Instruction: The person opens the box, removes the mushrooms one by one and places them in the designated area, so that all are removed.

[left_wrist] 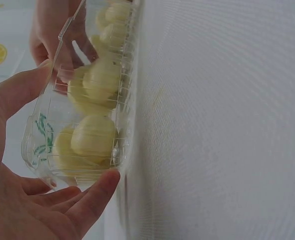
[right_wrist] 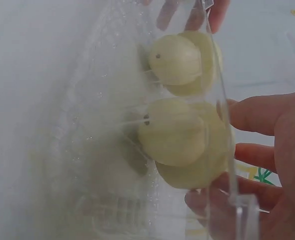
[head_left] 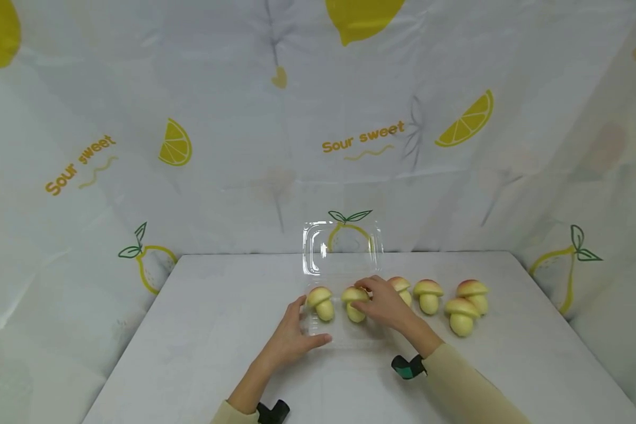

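A clear plastic clamshell container (head_left: pixel 344 341) lies on the table with its lid (head_left: pixel 314 247) raised at the back. Two pale yellow mushroom-shaped pieces with reddish cap tops lie in it: a left one (head_left: pixel 320 303) and a second one (head_left: pixel 354 297) beside it. My left hand (head_left: pixel 291 338) holds the container by its left side, thumb at the front and fingers round the corner. With thumb and fingers, my right hand (head_left: pixel 384 303) grips the second mushroom by its cap. Through the container wall, the right wrist view shows that mushroom (right_wrist: pixel 172 135) between the fingers.
Several more mushroom-shaped pieces lie to the right of the container, among them one (head_left: pixel 428 296) behind my right hand and one (head_left: pixel 461 318) nearer the front. A white cloth (head_left: pixel 233 147) with lemon prints hangs behind the white table (head_left: pixel 191 353).
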Motion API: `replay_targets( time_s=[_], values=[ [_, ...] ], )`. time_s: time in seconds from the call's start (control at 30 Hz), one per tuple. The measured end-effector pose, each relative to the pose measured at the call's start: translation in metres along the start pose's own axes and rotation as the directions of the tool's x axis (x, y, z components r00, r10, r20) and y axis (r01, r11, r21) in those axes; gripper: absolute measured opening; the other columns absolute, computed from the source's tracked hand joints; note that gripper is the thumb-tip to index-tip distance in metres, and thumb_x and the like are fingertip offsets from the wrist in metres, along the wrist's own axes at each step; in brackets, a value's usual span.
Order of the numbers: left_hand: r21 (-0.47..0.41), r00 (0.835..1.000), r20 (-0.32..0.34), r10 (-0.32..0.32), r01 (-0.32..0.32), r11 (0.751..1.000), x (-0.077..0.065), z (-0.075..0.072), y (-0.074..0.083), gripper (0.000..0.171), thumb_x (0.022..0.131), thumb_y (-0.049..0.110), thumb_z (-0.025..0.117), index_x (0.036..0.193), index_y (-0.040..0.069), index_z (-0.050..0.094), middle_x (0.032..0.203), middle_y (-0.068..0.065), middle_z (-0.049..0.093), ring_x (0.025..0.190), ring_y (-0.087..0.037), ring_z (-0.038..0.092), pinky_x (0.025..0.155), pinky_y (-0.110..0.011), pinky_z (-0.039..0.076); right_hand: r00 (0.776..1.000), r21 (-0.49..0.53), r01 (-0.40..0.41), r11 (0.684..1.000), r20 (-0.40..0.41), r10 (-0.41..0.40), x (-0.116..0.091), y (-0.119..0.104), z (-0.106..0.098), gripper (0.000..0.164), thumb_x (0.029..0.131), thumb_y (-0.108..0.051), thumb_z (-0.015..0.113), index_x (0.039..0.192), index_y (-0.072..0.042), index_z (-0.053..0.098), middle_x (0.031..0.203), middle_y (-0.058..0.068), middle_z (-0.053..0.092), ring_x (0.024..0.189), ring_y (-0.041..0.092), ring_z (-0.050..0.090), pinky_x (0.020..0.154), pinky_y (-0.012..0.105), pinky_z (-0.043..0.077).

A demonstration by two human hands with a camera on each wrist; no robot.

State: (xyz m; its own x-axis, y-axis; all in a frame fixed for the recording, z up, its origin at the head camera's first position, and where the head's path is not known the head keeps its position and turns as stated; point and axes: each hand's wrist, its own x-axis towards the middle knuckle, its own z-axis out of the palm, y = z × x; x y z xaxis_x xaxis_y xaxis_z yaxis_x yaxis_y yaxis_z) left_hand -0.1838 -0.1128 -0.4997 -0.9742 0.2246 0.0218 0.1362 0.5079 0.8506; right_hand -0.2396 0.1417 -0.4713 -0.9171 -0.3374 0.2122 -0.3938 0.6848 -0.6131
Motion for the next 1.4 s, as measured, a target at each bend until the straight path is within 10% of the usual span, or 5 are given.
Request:
replay_targets(
  time_s=[0.77, 1.4],
  values=[
    [-0.003, 1.0, 0.02, -0.018, 0.018, 1.0, 0.0, 0.006, 0.0, 0.107, 0.08, 0.04, 0.087, 0.157, -0.001, 0.024, 0.156, -0.024, 0.034, 0.136, -0.043, 0.047, 0.104, -0.057, 0.045, 0.995, 0.137, -0.096, 0.986, -0.007, 0.098, 0.001, -0.004, 0.012, 0.034, 0.087, -0.019, 0.08, 0.115, -0.003, 0.071, 0.11, 0.008, 0.068, 0.099, 0.025, 0.065, 0.087, 0.042, 0.055],
    [-0.009, 1.0, -0.008, -0.005, 0.005, 1.0, 0.0, 0.001, -0.002, 0.107, 0.08, 0.038, 0.088, 0.157, -0.001, 0.025, 0.156, -0.024, 0.035, 0.135, -0.043, 0.047, 0.101, -0.053, 0.049, 0.993, 0.216, 0.065, 0.974, -0.114, -0.042, -0.015, -0.018, -0.022, 0.029, 0.088, -0.015, 0.08, 0.113, -0.004, 0.072, 0.109, 0.006, 0.068, 0.098, 0.021, 0.064, 0.085, 0.039, 0.059]
  ],
)
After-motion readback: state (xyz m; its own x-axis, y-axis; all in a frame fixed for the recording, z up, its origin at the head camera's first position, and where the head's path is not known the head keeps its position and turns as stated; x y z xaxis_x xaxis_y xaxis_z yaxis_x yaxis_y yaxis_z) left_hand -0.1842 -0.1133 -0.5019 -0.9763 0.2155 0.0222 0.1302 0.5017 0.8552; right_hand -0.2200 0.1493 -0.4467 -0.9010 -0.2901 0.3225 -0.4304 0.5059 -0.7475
